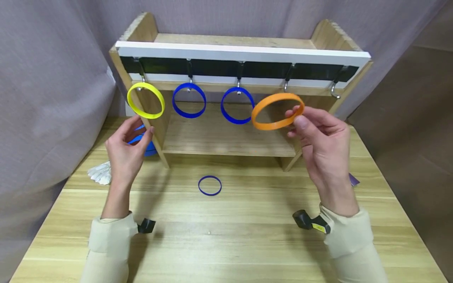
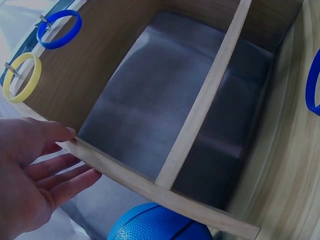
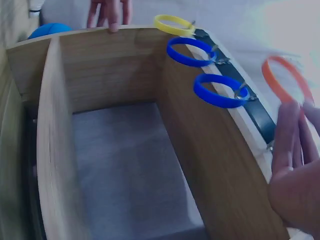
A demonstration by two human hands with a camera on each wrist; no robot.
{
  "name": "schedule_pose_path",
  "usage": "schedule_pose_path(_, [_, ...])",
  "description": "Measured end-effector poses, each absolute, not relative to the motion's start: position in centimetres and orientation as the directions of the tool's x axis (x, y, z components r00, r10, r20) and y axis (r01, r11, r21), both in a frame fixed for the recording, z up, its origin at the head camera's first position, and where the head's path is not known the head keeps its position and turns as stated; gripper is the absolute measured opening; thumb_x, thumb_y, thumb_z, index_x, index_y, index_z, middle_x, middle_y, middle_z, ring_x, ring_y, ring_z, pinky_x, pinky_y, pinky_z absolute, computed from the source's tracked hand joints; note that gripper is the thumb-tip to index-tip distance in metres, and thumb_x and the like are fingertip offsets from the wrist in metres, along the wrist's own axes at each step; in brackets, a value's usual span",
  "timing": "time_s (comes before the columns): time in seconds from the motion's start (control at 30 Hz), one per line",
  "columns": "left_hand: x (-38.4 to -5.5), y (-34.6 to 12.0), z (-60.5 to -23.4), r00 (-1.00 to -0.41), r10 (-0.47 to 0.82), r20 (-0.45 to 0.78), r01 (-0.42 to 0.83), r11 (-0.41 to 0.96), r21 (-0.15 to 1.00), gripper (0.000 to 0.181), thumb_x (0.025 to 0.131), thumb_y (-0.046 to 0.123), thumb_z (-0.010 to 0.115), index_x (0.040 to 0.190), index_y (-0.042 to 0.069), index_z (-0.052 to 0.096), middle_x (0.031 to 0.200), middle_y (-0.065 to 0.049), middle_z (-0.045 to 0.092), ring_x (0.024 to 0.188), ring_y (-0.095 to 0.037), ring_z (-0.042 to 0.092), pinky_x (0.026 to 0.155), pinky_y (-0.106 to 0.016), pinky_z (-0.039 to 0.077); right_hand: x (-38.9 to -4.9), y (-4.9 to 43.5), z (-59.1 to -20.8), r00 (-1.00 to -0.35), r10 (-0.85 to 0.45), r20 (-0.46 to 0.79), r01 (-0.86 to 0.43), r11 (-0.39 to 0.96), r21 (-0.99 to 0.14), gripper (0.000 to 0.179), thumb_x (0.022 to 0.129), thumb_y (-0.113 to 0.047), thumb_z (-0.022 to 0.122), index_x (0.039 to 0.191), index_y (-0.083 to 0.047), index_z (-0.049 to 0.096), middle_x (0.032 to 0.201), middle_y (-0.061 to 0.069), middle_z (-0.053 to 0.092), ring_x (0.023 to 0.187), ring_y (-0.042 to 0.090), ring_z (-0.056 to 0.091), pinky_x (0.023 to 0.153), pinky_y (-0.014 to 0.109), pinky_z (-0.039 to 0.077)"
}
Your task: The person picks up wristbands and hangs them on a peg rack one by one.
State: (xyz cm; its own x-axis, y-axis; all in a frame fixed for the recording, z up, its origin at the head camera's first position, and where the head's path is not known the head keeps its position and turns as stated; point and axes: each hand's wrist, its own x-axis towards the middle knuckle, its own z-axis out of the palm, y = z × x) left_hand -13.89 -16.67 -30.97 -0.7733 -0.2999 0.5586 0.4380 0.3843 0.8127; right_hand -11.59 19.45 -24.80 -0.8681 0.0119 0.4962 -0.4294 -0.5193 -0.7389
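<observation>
Between the thumb and fingers of my right hand (image 1: 323, 141), an orange wristband (image 1: 260, 124) is pinched by its right side. It is held in front of the rack, below the fourth hook (image 1: 286, 86). My left hand (image 1: 127, 147) grips the left side panel of the wooden rack (image 2: 120, 167), its thumb on the front edge and its fingers along the outside. A yellow wristband (image 1: 161, 103) hangs from the leftmost hook. Two blue wristbands, one on the second hook (image 1: 189, 115) and another on the third (image 1: 236, 121), hang beside it.
A thin blue band (image 1: 210, 194) lies on the wooden table (image 1: 212, 247) before the rack. Behind my left hand sits a blue ball (image 2: 155, 225), with a white shell-like object (image 1: 100, 173) nearby. The rightmost hook (image 1: 334, 92) is bare. Grey curtain (image 1: 53, 78) surrounds the table.
</observation>
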Motion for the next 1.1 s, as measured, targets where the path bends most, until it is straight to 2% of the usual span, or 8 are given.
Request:
schedule_pose_path(0.13, [-13.9, -16.6, -31.0, -0.772, -0.302, 0.560, 0.441, 0.379, 0.813, 0.035, 0.083, 0.002, 0.076, 0.117, 0.000, 0.070, 0.107, -0.019, 0.070, 0.084, -0.011, 0.070, 0.072, -0.017, 0.056, -12.3, 19.9, -25.2, -0.884, 0.146, 0.444, -0.438, -0.591, -0.678, 0.025, 0.087, 0.014, 0.064, 0.112, 0.019, 0.062, 0.105, 0.029, 0.066, 0.087, 0.032, 0.066, 0.072, 0.029, 0.059])
schedule_pose_path(0.37, [-13.9, -16.7, -31.1, -0.778, -0.300, 0.552, 0.430, 0.385, 0.816, 0.035, 0.083, 0.003, 0.077, 0.117, 0.001, 0.070, 0.107, -0.018, 0.071, 0.083, -0.010, 0.070, 0.071, -0.016, 0.056, -13.5, 20.4, -26.3, -0.908, 0.188, 0.374, -0.397, -0.668, -0.629, 0.028, 0.087, 0.015, 0.064, 0.114, 0.017, 0.063, 0.106, 0.029, 0.066, 0.083, 0.032, 0.068, 0.073, 0.031, 0.059])
schedule_pose_path(0.87, [-13.8, -16.6, -30.9, -0.776, -0.306, 0.551, 0.423, 0.396, 0.815, 0.032, 0.084, 0.005, 0.076, 0.116, 0.002, 0.071, 0.107, -0.016, 0.071, 0.083, -0.008, 0.069, 0.070, -0.015, 0.055, -13.9, 20.6, -27.4, -0.907, 0.192, 0.375, -0.412, -0.597, -0.688, 0.030, 0.086, 0.010, 0.069, 0.115, 0.016, 0.063, 0.109, 0.027, 0.067, 0.086, 0.030, 0.068, 0.068, 0.030, 0.059])
schedule_pose_path(1.1, [-13.6, -16.4, -30.8, -0.771, -0.297, 0.563, 0.440, 0.392, 0.808, 0.033, 0.084, 0.001, 0.075, 0.116, -0.003, 0.069, 0.106, -0.018, 0.071, 0.083, -0.009, 0.069, 0.071, -0.016, 0.056, -13.8, 20.8, -27.7, -0.903, 0.188, 0.385, -0.420, -0.568, -0.708, 0.031, 0.087, 0.008, 0.068, 0.116, 0.015, 0.063, 0.111, 0.025, 0.067, 0.087, 0.029, 0.066, 0.061, 0.030, 0.059])
